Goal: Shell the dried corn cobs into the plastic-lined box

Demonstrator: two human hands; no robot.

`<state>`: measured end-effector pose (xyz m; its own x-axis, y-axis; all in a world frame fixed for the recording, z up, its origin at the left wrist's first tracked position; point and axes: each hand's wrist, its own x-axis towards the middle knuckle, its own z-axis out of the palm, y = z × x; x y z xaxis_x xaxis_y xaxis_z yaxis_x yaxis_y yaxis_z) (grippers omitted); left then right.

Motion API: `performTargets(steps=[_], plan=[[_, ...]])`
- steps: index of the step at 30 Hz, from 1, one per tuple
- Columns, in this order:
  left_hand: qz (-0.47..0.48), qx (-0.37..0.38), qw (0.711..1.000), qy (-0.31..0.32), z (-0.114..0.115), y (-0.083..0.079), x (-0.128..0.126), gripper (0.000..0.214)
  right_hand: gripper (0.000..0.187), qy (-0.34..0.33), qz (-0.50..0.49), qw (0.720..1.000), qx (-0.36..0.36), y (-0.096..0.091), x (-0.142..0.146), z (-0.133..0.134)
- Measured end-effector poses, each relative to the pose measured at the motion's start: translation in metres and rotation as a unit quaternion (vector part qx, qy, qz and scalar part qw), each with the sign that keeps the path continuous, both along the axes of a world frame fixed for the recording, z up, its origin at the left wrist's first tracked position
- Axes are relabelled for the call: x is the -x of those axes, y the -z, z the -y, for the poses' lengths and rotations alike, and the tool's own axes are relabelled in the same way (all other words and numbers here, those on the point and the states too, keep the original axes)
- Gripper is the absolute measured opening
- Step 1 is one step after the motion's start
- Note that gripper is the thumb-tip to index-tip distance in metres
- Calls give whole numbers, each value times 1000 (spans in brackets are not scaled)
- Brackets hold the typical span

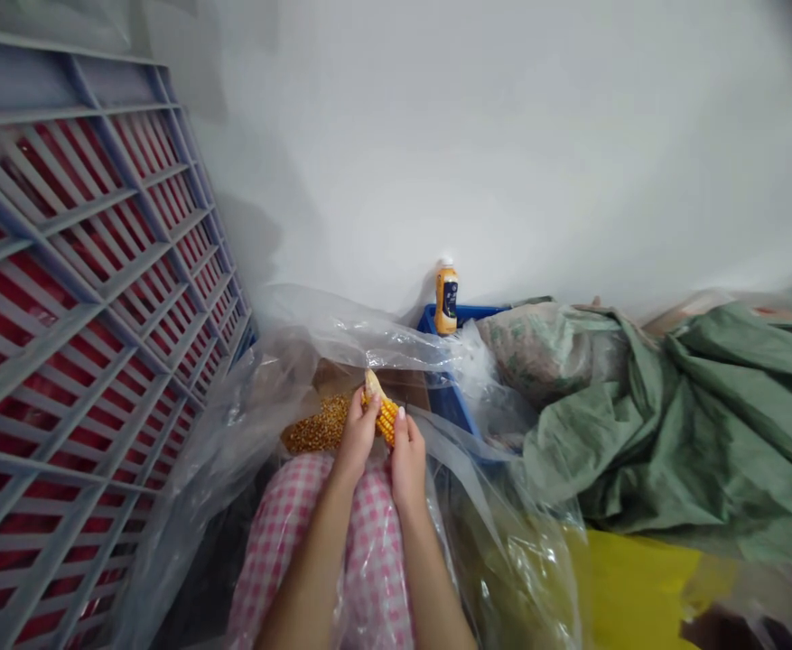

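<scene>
One corn cob [383, 411] gripped in both hands, over clear plastic sheet [280, 361].

Held centre frame, just beyond lap; long axis tilted, pale stripped tip up and away toward wall, kernelled end down-right. L hand [357, 435] closed round upper part, fingertips on cob; R hand [407, 459] closed round lower end, thumb against kernels. Counted: 1 cob, 1 heap of loose kernels [315, 426] on sheet just left of hands, 1 orange bottle [446, 296] upright on blue crate [451, 402] by wall, 1 grey slatted crate [63, 316] w/ red inside at far left, green sacks [707, 433] at right, no. unclear. Pink checked cloth [287, 533] under forearms.
</scene>
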<state>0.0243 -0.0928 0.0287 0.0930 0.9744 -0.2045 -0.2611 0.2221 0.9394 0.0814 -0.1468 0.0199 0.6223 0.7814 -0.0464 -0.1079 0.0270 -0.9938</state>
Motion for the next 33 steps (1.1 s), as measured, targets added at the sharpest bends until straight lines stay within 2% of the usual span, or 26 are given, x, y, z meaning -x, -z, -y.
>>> performTargets(steps=[4, 8, 13, 16, 22, 29, 31, 33], plan=[[25, 57, 998, -7, -4, 4, 0, 50, 43, -17, -86, 996, 15, -3, 1, 0], [41, 105, 993, 27, -2, -6, 3, 47, 45, -14, -193, 981, 8, -4, 0, -2], [57, 38, 994, 84, 3, -22, 9, 42, 46, -15, -245, 969, 5, -2, -2, -4], [62, 4, 991, 119, 6, -26, 9, 48, 44, -5, -255, 967, 0, -2, -3, -4], [53, -25, 993, 102, 5, -20, 4, 53, 44, -10, -241, 970, -8, -3, -2, -2], [17, 4, 1000, -13, -1, -10, 1, 47, 40, -25, -219, 975, -27, -7, 0, 0], [28, 13, 1000, 5, 0, -14, 3, 48, 40, -20, -220, 975, -25, -7, -1, 0], [47, 14, 997, 61, 2, -20, 4, 50, 41, -8, -220, 975, -22, -6, -1, -1]])
